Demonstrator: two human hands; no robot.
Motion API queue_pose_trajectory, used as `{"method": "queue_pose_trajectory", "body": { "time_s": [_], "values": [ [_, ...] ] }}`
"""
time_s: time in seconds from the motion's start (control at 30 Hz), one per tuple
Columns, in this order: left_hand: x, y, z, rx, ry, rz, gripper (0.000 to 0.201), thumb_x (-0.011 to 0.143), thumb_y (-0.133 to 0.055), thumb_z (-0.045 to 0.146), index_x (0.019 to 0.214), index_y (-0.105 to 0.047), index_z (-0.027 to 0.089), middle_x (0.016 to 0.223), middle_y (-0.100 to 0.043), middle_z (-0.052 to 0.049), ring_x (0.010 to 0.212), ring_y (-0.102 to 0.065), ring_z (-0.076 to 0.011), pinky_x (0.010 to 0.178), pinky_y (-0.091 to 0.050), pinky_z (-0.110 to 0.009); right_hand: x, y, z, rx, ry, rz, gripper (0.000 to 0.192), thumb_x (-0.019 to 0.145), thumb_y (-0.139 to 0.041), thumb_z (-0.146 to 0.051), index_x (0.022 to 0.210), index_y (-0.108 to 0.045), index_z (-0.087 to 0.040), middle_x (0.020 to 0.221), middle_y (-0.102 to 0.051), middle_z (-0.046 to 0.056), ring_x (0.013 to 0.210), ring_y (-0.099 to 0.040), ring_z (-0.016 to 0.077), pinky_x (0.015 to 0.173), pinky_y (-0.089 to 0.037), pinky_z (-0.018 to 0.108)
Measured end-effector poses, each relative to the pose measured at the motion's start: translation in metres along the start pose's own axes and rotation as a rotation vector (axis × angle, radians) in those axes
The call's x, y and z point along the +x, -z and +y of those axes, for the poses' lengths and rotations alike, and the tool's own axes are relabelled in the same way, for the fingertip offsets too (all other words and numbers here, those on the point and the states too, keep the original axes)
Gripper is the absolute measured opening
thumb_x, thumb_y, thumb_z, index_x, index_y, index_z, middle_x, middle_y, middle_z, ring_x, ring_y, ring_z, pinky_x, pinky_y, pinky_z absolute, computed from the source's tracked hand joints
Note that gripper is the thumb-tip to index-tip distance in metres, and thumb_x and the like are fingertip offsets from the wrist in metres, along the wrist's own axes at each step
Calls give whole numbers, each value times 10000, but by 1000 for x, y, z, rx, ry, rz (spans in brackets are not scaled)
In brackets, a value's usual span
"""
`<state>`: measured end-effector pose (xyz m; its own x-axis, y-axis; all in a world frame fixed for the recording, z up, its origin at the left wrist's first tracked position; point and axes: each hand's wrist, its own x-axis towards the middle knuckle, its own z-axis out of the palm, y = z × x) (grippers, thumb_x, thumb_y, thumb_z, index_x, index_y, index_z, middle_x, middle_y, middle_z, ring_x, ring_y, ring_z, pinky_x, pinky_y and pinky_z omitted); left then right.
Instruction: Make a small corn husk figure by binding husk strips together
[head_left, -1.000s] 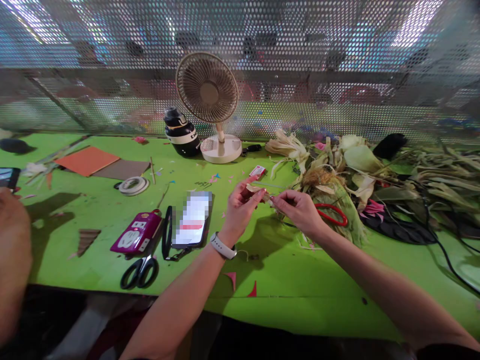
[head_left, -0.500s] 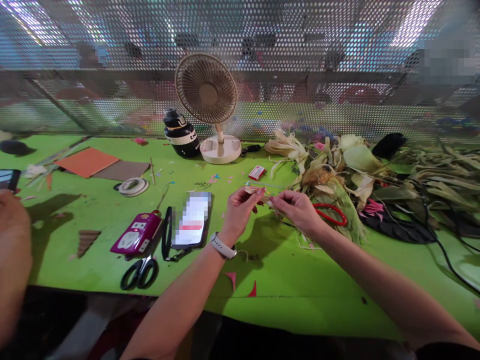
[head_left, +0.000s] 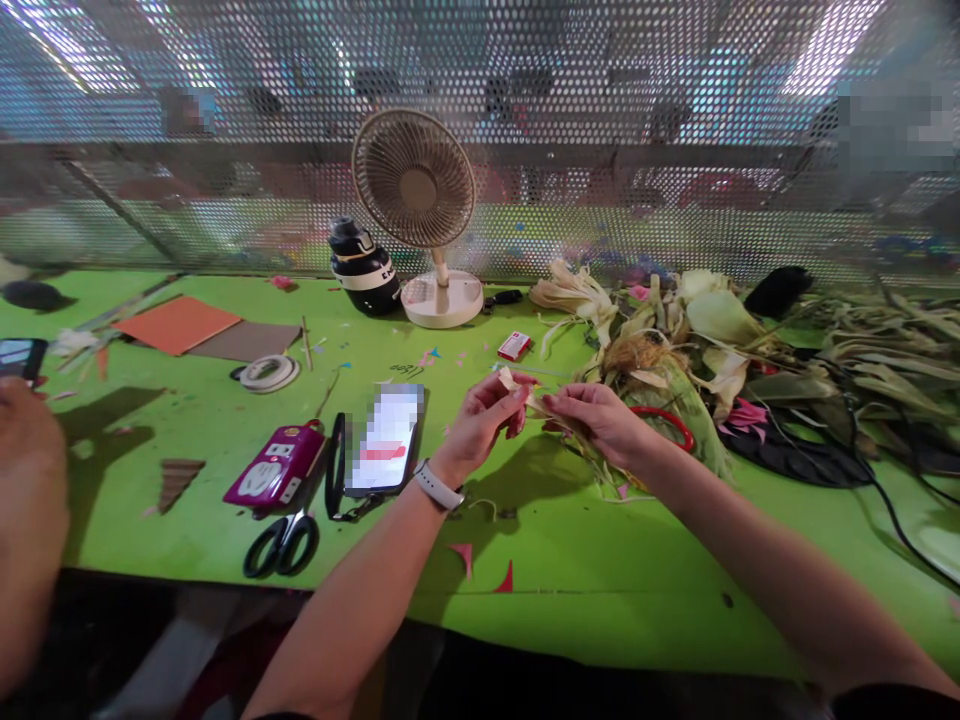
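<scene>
A small pale strip of corn husk (head_left: 534, 402) is stretched between my two hands, above the green table. My left hand (head_left: 484, 420), with a white watch band at the wrist, pinches one end between thumb and fingers. The other end is pinched by my right hand (head_left: 592, 418). Part of the strip is hidden behind the fingertips. Just behind my right hand lie a red ring (head_left: 664, 425) and a heap of dried corn husks (head_left: 645, 360). A phone (head_left: 386, 440) with a black strap rests left of my left hand.
A purple power strip (head_left: 277, 468), black-handled scissors (head_left: 281, 545) and a tape roll (head_left: 268, 373) lie to the left. A fan (head_left: 416, 190) and a black bottle (head_left: 364, 270) stand at the back. Another person's hand (head_left: 26, 480) holds a phone at the far left.
More of the pale husk strip now shows between my fingers. My left hand has tilted slightly, and its wrist has shifted a little to the left.
</scene>
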<state>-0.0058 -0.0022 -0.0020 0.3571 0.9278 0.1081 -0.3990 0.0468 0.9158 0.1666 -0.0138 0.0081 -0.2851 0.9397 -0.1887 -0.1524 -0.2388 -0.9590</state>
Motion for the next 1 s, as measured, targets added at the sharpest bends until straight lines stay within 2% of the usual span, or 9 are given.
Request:
{"method": "queue_pose_trajectory", "body": {
  "time_s": [0.2,0.27,0.37,0.43,0.53,0.67,0.8,0.93,1.0],
  "values": [
    [2,0,-4,34,-58,74,273,787,-653,395,931,-707,170,506,-545,24,428,-444,-51,423,-321,-188,-2,-6,-3,-40,85,80,349,618,-769,-461,631,-612,-150,555,-573,-27,464,-448,54,439,-325,194],
    [3,-1,-5,40,-84,112,263,787,-656,377,960,-710,186,538,-561,23,459,-463,-52,438,-330,-185,-3,-7,-4,-130,170,113,357,655,-736,-484,627,-602,-154,536,-537,-35,453,-404,55,430,-298,204],
    [4,-3,-5,100,-117,198,285,758,-682,359,997,-710,207,645,-617,12,539,-502,-61,482,-369,-185,-6,-7,-2,-325,317,162,339,719,-684,-481,665,-617,-153,553,-528,-24,487,-413,75,452,-308,218],
    [5,-5,-5,128,-124,263,265,723,-711,347,944,-718,201,721,-651,3,587,-523,-66,515,-397,-187,-7,-8,0,-455,417,206,306,769,-648,-448,682,-621,-156,568,-532,-16,509,-428,87,470,-324,224],
    [5,-8,-6,29,-110,352,224,663,-761,314,837,-698,188,732,-663,18,600,-543,-58,534,-406,-172,-8,-9,4,-634,606,281,233,820,-614,-362,691,-625,-167,613,-566,-1,557,-479,105,516,-377,234],
    [4,-12,-7,-224,-45,422,295,564,-828,256,795,-661,180,718,-679,36,607,-586,-46,553,-408,-153,-9,-14,8,-740,876,350,141,836,-608,-269,733,-652,-183,704,-637,29,662,-580,138,615,-469,264],
    [4,-15,-8,-324,-7,438,254,534,-842,229,711,-669,173,709,-687,39,595,-589,-43,545,-401,-164,-9,-16,10,-770,967,360,105,841,-604,-225,763,-666,-192,723,-652,32,671,-601,142,627,-498,277],
    [5,-14,-8,-378,-74,393,211,531,-838,189,677,-686,177,748,-705,33,711,-623,-65,700,-448,-199,-8,-14,12,-790,1015,352,72,831,-621,-193,781,-672,-191,742,-666,35,684,-615,135,617,-511,265],
    [6,-14,-8,-415,-56,364,201,539,-833,179,675,-686,180,761,-714,25,744,-636,-84,755,-459,-234,-7,-14,14,-802,1031,327,64,827,-627,-189,785,-676,-192,752,-679,39,720,-635,142,643,-528,270]
  ]
}}
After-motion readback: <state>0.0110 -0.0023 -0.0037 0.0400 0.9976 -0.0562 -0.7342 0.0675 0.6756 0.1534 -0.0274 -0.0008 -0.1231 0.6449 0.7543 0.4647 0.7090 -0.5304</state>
